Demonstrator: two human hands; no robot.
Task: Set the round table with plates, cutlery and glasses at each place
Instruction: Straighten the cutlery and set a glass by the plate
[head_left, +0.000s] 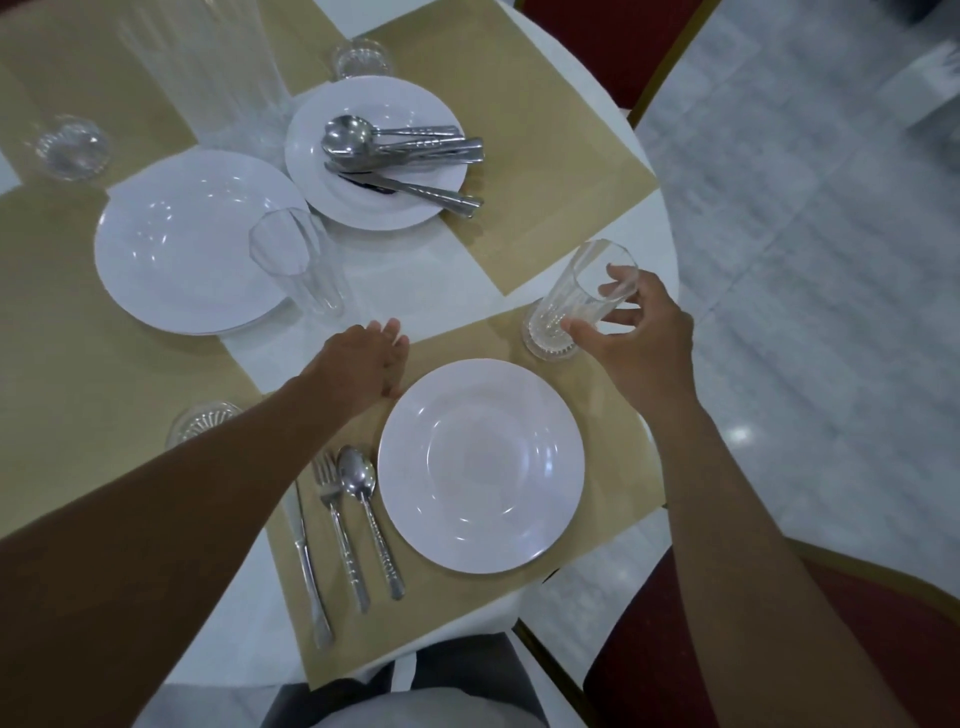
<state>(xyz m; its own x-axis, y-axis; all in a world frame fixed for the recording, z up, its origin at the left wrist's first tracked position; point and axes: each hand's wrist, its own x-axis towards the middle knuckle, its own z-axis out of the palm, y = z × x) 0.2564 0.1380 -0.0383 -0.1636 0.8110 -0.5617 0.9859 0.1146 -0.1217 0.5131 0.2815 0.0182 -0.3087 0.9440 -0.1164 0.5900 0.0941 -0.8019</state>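
My right hand (641, 332) grips a tall clear glass (576, 301), its base on the beige placemat (597, 410) beyond the near white plate (480, 465). My left hand (369, 364) lies with straight fingers on the mat's far left corner, holding nothing. A knife (309, 566), fork (337, 525) and spoon (366, 506) lie left of that plate. A second tall glass (298, 260) stands by a stack of white plates (187, 244). Another plate (376, 153) carries several pieces of loose cutlery (405, 156).
Short ribbed glasses stand at the far left (72, 148), the far middle (361, 60) and under my left forearm (200, 421). A blurred stack of tall glasses (208, 67) rises at the back. Red chairs (883, 639) flank the round table's white edge (660, 228).
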